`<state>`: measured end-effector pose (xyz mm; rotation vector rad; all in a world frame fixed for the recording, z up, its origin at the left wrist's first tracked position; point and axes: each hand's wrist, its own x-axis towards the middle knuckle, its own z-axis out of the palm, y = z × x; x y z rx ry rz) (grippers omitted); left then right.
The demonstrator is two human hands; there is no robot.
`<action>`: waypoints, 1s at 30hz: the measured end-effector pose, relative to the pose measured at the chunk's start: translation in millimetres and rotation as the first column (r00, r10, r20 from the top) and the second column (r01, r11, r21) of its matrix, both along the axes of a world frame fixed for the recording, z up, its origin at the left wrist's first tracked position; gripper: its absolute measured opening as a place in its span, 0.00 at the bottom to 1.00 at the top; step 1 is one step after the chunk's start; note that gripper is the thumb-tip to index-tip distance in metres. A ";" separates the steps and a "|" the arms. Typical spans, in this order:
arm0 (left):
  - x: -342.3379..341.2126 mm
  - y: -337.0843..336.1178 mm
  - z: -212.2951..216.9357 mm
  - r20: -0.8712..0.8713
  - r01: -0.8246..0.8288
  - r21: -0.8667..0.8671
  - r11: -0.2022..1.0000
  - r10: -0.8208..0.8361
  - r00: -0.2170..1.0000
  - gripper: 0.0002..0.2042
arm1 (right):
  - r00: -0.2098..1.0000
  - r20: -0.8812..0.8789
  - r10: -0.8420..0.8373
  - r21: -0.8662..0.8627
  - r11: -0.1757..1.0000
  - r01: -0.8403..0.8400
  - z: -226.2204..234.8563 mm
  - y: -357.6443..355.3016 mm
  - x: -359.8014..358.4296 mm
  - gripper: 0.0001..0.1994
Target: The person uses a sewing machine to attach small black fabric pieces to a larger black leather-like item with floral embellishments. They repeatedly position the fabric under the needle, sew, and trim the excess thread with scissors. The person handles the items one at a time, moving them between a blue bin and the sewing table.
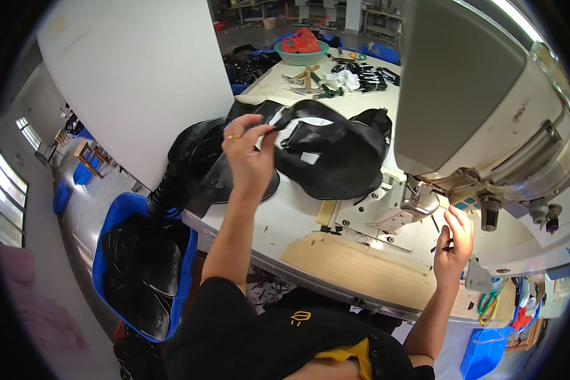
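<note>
My left hand [250,149], with a ring on one finger, pinches the upper left edge of a black leather-like piece [342,168]. The piece is curved, with white patches showing inside its opening. It lies over the table by the sewing machine's work plate [377,218]. At the right of the sewing machine [481,107], my right hand [455,247] is raised close to the machine's head, fingers curled. A small dark thing shows between its thumb and fingers, too small to name. More black pieces [199,152] lie stacked left of my left hand.
A blue bin [187,278] of black pieces stands at lower left. Hammers [308,77], white crumpled material [343,80] and a green basin [302,57] with a red bag are at the table's back. Scissors [487,307] hang at right above another blue bin [484,351].
</note>
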<state>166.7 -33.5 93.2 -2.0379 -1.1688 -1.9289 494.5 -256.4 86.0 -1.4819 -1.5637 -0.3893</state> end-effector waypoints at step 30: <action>-127.9 -4.5 -67.0 -0.048 -0.427 -0.227 0.875 0.428 0.902 0.06 | 0.281 -0.905 0.320 -0.073 0.533 -0.843 -56.1 201.5 -307.3 0.12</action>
